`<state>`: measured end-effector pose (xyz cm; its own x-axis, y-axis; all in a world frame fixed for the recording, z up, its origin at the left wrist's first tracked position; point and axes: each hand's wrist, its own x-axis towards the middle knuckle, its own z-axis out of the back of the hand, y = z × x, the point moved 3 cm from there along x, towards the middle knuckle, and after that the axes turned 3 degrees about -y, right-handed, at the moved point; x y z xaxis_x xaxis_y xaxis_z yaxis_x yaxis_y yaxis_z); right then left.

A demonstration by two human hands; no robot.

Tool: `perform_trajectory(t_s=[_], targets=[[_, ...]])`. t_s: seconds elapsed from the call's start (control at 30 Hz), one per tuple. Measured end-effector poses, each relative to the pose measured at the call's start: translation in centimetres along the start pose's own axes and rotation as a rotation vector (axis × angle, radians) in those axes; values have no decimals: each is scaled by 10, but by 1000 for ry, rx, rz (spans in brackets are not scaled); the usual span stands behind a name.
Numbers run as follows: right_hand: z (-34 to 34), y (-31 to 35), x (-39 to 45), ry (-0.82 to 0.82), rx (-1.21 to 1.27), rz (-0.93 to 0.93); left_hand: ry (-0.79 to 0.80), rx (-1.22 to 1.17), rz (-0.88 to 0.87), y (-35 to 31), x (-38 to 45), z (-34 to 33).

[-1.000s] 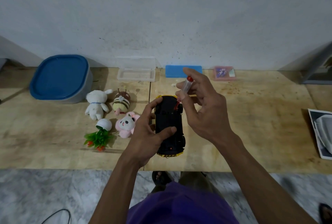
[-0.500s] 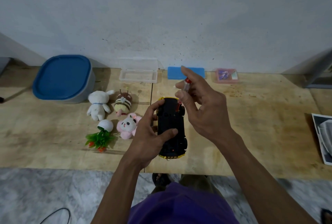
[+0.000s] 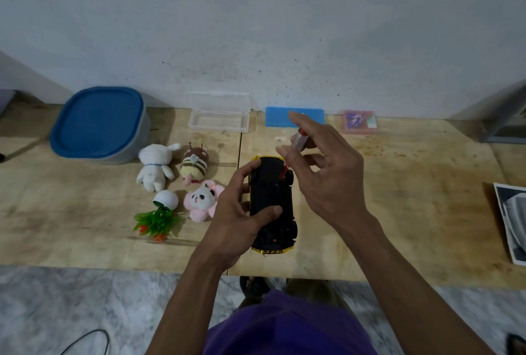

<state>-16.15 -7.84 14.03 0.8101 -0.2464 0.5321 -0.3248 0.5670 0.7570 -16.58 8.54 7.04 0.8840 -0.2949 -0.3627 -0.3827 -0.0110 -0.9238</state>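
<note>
Midway along the bench (image 3: 398,212), a little back from its front edge: toy car (image 3: 271,201) turned belly-up, black underside on show, yellow trim peeking out at both ends. Gripped by the left hand (image 3: 233,218), thumb laid across the chassis and fingers (image 3: 245,172) curled round the left flank, so closed firmly on the car. Hard to tell whether resting on the boards or lifted just clear of them.

Over at the end nearer the back edge, pinched in the right hand (image 3: 330,186), a small tool (image 3: 299,141) with a clear handle and red cap, red tip down beside a wheel. Thumb and middle fingers narrow around the handle, forefinger stretched out above the cap, last fingers fanned loose. Looks like work on a fastener in the underside, though too small to make out.

Now the danger spots. With such a light pinch, easy to skid the tip sideways and gouge the plastic or jab the left fingertips. With only one hand steadying, plenty of room for the car to twist under pressure. Risk too of losing any freed part into the seam between the boards or over the front edge to the floor. Just left of the wrist, pink plush (image 3: 202,201) and toppled little plant (image 3: 159,216), ready to be knocked by a jerk of the elbow.
</note>
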Motion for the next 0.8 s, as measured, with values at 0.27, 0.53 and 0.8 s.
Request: perform_trajectory(t_s=[0.27, 0.53, 0.8], targets=[[1, -5, -2, 63, 24, -40, -6, -25, 17, 5, 0, 2], [-13, -4, -5, 72, 62, -84, -18, -23, 20, 7, 2, 11], [-11, -8, -6, 56, 76, -128, -26, -44, 12, 5, 4, 13]])
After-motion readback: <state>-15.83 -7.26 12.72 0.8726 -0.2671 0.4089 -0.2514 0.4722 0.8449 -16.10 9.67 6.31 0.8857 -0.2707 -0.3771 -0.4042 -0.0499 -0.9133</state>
